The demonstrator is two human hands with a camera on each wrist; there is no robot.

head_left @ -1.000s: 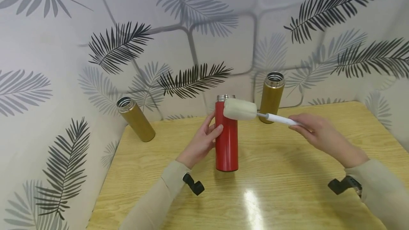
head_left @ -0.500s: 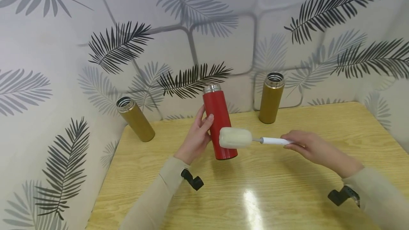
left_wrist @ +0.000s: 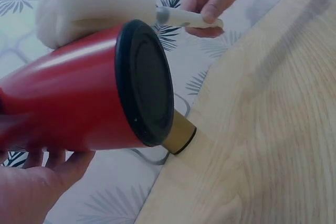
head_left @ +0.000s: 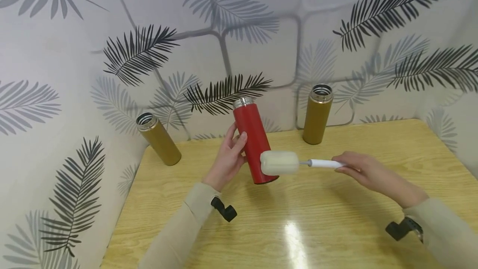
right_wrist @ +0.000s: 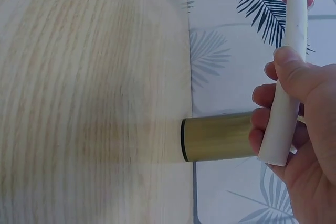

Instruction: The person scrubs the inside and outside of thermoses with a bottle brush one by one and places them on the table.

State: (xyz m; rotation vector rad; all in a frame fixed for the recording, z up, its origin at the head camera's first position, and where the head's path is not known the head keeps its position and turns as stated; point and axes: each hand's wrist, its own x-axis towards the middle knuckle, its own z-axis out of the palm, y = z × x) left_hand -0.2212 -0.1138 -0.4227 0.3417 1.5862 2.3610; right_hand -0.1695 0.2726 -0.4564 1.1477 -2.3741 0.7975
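Red steel is what the left hand (head_left: 228,159) holds: fingers and thumb curled round the middle of the red flask (head_left: 252,140), which is now lifted off the wooden table (head_left: 336,227) and tilted, mouth leaning away to the left, black base toward the brush; a second ago it stood upright on the wood with the sponge head up at its rim; since then the flask has risen and tipped and the brush has dropped to its lower side. The right hand (head_left: 364,171) pinches the white handle of the sponge brush (head_left: 280,162) between thumb and curled fingers, the foam head lying against the flask's lower wall; my guess is that the work has gone from the mouth to the outside, or that the brush is being lined up afresh. Counted: one red flask; two gold flasks, the left gold flask (head_left: 158,139) and the right gold flask (head_left: 317,114), both uncapped by the wall; one brush; two hands.
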